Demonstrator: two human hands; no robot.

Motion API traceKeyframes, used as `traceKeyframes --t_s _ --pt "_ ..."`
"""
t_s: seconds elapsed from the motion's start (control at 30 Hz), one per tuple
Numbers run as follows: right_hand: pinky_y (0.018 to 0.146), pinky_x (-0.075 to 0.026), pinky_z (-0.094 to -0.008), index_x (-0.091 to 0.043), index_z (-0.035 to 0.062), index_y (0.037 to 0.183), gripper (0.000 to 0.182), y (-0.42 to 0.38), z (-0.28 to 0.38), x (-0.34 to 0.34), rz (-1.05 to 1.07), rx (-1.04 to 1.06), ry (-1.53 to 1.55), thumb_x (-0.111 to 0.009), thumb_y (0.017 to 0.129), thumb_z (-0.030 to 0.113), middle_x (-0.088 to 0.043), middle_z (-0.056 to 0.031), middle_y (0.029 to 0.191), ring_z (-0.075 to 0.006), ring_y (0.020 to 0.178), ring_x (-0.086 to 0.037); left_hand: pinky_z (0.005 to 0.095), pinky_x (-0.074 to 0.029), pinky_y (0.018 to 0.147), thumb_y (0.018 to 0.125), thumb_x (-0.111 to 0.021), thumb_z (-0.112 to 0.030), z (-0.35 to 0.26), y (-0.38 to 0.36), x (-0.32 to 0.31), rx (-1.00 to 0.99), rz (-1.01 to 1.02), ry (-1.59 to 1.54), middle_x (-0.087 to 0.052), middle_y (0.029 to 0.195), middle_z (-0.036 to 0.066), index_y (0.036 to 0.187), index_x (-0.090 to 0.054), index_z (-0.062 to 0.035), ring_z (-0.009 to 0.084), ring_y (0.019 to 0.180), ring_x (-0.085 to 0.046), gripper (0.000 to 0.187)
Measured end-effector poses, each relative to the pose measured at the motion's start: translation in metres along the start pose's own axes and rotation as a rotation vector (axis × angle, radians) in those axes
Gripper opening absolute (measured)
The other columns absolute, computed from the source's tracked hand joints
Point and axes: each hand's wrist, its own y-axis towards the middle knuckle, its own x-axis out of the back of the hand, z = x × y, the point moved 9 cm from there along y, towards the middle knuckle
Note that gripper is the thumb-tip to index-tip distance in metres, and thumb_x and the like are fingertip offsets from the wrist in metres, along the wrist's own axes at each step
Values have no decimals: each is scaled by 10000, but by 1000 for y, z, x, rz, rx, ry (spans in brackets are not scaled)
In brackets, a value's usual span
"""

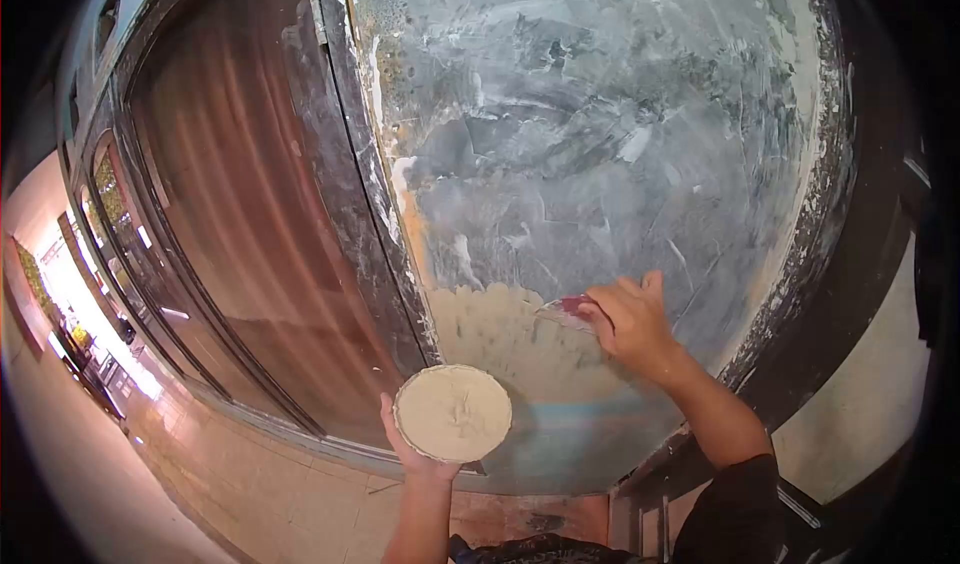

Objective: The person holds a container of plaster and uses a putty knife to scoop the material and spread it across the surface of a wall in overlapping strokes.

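Observation:
A round container of beige paste (453,413) rests on my left hand (405,446), which supports it from below, its thumb showing at the left side. My right hand (630,326) is wrapped round the red handle of a scraper (570,310), whose blade is against the panel. The large panel (600,194) is smeared grey over its upper part. Fresh beige paste (490,334) covers a band lower down, beside the scraper. Below that band a bluish strip shows.
Left of the panel stands a dark frame (350,154) with a glass pane (240,164) and reddish curtain behind it. A dark, paint-spotted frame edge (810,224) borders the right. Tiled floor (290,504) lies below left, with a bright opening at far left.

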Motion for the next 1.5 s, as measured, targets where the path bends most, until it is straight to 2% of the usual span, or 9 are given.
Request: traceKeyframes --t_s 0.3,0.37,0.53,0.6,0.63,0.73,0.83,1.07,1.5 --pt "766 -315 -417 -709 89 979 127 -5 -6 5 5 -20 67 -747 905 186 -717 -5 847 -216 718 -579 858 -362 974 952 -380 -757 24 -10 -8 91 22 -288 -516 1496 216 1453 -530 -75 521 1282 -533 860" --pt "762 -318 -421 -714 91 987 142 -7 -1 -3 33 30 30 -751 902 198 -718 -18 858 -220 727 -583 663 -484 1020 958 -359 -760 26 -12 -5 35 38 -97 -553 1451 209 1432 -541 -50 445 1271 -566 872" --pt "730 -358 -395 -717 91 976 108 13 -16 36 -98 -78 39 -742 897 161 -711 -23 855 -235 736 -587 636 -475 1048 960 -357 -763 33 -21 -22 53 56 -135 -567 1447 191 1436 -541 -46 434 1278 -567 881" --pt "719 -439 -372 -719 101 976 119 15 -2 50 -84 4 202 -739 860 122 -702 -10 841 -232 780 -621 867 -346 979 958 -366 -756 33 -16 -20 11 19 -56 -491 1514 218 1466 -512 -71 528 1293 -519 865" --pt "719 -439 -372 -719 101 976 119 12 5 56 -81 7 206 -739 860 122 -702 -10 841 -232 780 -621 867 -346 979 958 -366 -756 33 -16 -22 7 15 -58 -491 1514 218 1466 -512 -71 528 1293 -519 865" --pt "768 -490 -370 -716 125 999 161 -1 54 61 106 314 228 -724 839 138 -705 5 910 -217 892 -661 594 -472 1069 974 -357 -747 38 -26 -60 71 174 -40 -569 1456 186 1428 -557 -44 413 1286 -574 861" --pt "831 -522 -391 -711 140 1035 201 -14 85 63 207 508 128 -705 836 173 -696 13 1006 -216 1003 -668 685 -426 1073 986 -334 -737 40 -16 -47 27 64 -27 -528 1496 227 1468 -515 -36 472 1303 -548 870" --pt "921 -532 -451 -691 95 1078 270 -18 100 72 223 630 79 -696 837 217 -668 -30 1090 -234 1058 -625 541 -471 1099 1009 -329 -709 57 -24 -83 107 263 -171 -563 1468 220 1453 -528 -1 411 1282 -593 858" --pt "902 -534 -450 -666 98 1141 307 -31 97 69 207 635 99 -694 848 188 -650 -33 1117 -242 1099 -597 513 -492 1071 985 -319 -752 66 -17 -77 120 211 -108 -572 1447 206 1453 -517 -16 382 1269 -599 895"
